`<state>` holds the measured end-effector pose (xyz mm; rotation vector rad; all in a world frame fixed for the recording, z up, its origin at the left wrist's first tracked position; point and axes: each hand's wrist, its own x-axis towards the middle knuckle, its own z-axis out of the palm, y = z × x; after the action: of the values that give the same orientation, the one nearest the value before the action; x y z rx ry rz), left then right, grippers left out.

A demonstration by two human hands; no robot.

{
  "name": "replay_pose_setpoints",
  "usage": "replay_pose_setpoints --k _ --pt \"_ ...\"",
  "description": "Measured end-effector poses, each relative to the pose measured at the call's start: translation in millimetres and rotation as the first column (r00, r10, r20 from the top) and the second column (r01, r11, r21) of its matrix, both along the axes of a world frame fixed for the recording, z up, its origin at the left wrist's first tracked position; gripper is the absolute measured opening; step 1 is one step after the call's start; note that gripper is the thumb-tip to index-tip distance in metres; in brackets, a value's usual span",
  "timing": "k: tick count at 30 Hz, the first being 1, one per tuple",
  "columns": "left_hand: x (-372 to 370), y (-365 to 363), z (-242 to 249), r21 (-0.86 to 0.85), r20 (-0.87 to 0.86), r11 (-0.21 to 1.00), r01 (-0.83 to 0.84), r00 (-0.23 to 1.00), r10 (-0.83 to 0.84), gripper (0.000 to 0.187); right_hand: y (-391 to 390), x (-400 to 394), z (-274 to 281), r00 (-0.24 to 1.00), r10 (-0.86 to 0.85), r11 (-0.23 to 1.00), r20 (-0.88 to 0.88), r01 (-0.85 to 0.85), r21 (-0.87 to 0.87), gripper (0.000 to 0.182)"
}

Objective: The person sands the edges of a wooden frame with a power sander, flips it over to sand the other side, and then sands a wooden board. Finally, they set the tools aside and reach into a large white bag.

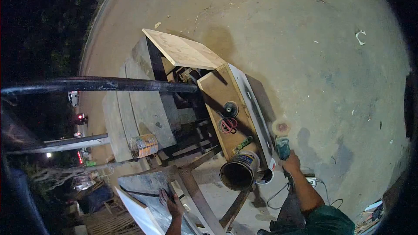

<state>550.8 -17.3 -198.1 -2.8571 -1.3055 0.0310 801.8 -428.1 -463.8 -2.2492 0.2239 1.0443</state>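
My right hand (292, 162) is wrapped around a teal angle grinder (283, 149), held low at the right of the bench. A round, pale disc (282, 127) with a brownish middle is fitted at its far end. My left hand (171, 203) lies with fingers spread on a dark grey panel (150, 186) at the lower left. Along that panel's outer side runs a white board (138, 212). A cord (278, 205) trails on the ground near my right forearm.
A wooden box (214, 88) carries a dark disc (230, 109), a red coiled item (227, 125) and a green tool (243, 144). Buckets (238, 175) stand beside it. A dark pole (100, 84) crosses overhead. A paint can (144, 145) sits on grey planks (148, 109). Vehicles (74, 99) are on the road.
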Motion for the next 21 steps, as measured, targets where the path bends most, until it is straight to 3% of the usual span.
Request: replay_pose_setpoints --k 4,6,7,8,11,12,13,14,15,19,21 --pt "-2.6 1.8 1.7 -0.009 -0.021 1.000 0.011 1.000 -0.011 0.074 46.6 64.6 18.5 1.000 -0.012 0.996 0.002 0.012 0.086 0.073" --pt "-2.9 3.6 -0.9 -0.025 0.047 0.998 0.058 0.997 -0.056 0.073 76.6 84.8 -7.7 0.981 -0.003 0.986 0.196 -0.029 0.162 0.070" --pt "-24.4 18.9 -14.8 0.080 -0.081 0.994 0.072 0.995 -0.066 0.069 93.6 103.0 -7.9 0.975 0.043 0.980 0.217 -0.083 0.178 0.079" --pt "-12.4 11.4 -5.1 0.041 -0.020 0.995 0.096 0.995 -0.096 0.073 113.0 126.1 -0.9 0.972 0.140 0.967 0.190 -0.175 0.185 0.082" --pt "-38.7 29.7 -21.0 0.060 -0.018 0.992 0.110 0.994 -0.109 0.070 176.4 163.0 -27.0 0.813 0.181 0.927 0.553 -0.328 0.180 0.070" --pt "-21.9 17.3 -20.2 -0.284 0.372 0.959 0.009 0.923 0.102 0.064 200.1 174.9 -47.3 0.754 0.257 0.905 0.604 -0.406 0.122 0.067" --pt "-22.9 25.3 -22.6 -0.188 0.295 0.982 0.023 0.955 0.034 0.064 219.3 188.9 -66.6 0.685 0.332 0.876 0.648 -0.478 0.057 0.065" --pt "-27.4 31.7 -21.4 0.002 0.083 0.997 0.071 0.994 -0.071 0.064 241.2 201.1 -68.5 0.674 0.362 0.879 0.644 -0.478 0.006 0.062" --pt "-31.3 37.8 -19.6 0.084 -0.010 0.991 0.103 0.995 -0.102 0.064 263.8 210.5 -69.2 0.662 0.389 0.876 0.640 -0.481 -0.035 0.060" --pt "-39.5 49.6 -22.2 0.188 -0.103 0.974 0.125 0.989 -0.107 0.064 316.7 232.9 -53.4 0.596 0.478 0.824 0.645 -0.559 -0.094 0.054" --pt "-43.7 52.1 -24.8 0.206 -0.135 0.969 0.134 0.985 -0.108 0.064 330.2 230.0 -65.0 0.600 0.432 0.858 0.674 -0.504 -0.102 0.051"
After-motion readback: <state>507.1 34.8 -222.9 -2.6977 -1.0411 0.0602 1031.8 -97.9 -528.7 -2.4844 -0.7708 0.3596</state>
